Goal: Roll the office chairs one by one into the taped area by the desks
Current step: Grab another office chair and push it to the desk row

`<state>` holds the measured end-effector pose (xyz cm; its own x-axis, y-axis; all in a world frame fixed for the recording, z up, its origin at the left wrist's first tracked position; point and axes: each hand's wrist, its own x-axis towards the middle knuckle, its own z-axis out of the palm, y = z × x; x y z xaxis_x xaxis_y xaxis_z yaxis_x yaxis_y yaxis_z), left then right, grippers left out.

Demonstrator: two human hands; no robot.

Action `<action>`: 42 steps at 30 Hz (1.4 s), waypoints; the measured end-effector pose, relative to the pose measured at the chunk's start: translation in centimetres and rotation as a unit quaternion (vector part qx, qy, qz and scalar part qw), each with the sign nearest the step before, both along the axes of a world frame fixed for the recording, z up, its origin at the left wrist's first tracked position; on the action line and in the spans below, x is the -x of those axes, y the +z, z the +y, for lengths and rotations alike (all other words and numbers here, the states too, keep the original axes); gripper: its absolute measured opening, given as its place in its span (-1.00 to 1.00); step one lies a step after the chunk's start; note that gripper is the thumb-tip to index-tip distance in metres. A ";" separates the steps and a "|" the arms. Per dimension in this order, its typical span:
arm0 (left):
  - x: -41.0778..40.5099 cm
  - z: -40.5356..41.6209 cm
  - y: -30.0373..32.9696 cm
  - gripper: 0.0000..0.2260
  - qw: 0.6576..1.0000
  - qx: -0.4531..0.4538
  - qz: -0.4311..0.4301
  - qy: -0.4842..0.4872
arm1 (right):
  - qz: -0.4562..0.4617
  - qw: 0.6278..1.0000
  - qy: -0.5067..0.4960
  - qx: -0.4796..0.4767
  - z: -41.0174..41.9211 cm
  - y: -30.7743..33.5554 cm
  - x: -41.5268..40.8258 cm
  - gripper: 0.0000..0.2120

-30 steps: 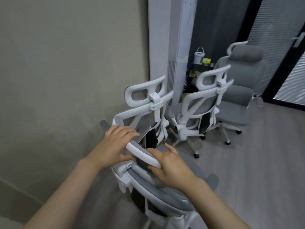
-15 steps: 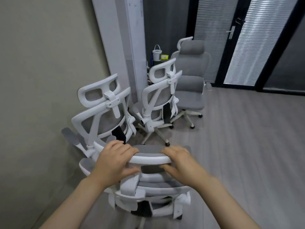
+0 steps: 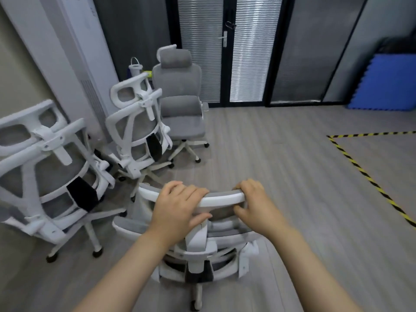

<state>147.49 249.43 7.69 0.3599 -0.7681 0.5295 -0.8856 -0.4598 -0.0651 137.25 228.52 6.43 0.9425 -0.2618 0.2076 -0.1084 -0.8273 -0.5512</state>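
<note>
Both hands clamped on the headrest (image 3: pixel 221 196) of the nearest office chair (image 3: pixel 202 246), seen from behind and above. Left hand (image 3: pixel 180 209) wrapped over the headrest's left part, fingers curled across the top edge, thumb tucked beneath the white rim. Right hand (image 3: pixel 254 203) gripping the right end, fingers hooked over the top, thumb pressed under the rim. Chair standing on the grey wood-look floor (image 3: pixel 281 167), white frame and grey mesh back below the hands, 1 caster (image 3: pixel 194 304) visible at the bottom.

Well apart to the right, yellow-and-black tape (image 3: pixel 364 174) marking a corner on the floor; held chair outside that line. To the left, 3 more chairs: 1 tilted chair (image 3: pixel 48 174) close by the wall, a second white-backed chair (image 3: pixel 137 131) behind it, a grey upholstered chair (image 3: pixel 180 100) facing forward further back. Tall white unit (image 3: pixel 83 52) standing against the wall beside them. Dark-framed glass doors (image 3: pixel 225 52) with blinds at the back, blue foam mats (image 3: pixel 387 84) stacked in the far right corner.
</note>
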 end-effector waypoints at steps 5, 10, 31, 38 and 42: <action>3.9 -9.2 -0.3 -0.59 0.997 0.012 0.014 -0.072 | -0.014 0.995 -0.102 0.002 -6.7 0.2 7.1 -0.78; 8.0 -18.4 -0.8 -0.63 0.985 0.037 0.012 -0.166 | -0.018 0.978 -0.208 0.011 -12.0 -0.1 15.2 -0.81; 38.5 -66.8 -1.7 -0.61 0.855 0.004 0.137 -0.500 | -0.008 0.781 -0.622 0.060 -41.3 -1.4 49.4 -0.84; 54.4 -80.8 -1.8 -0.53 0.815 -0.016 0.176 -0.553 | 0.030 0.703 -0.708 0.057 -50.9 -1.1 63.0 -0.72; 63.7 -87.8 -1.9 -0.52 0.788 -0.029 0.188 -0.585 | 0.047 0.674 -0.736 0.044 -56.4 -0.9 71.3 -0.67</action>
<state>83.83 161.63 5.76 -0.4904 -0.7090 0.5067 -0.6623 0.6811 0.3121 65.91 172.15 5.52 -0.3134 -0.9183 0.2418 -0.8788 0.1840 -0.4403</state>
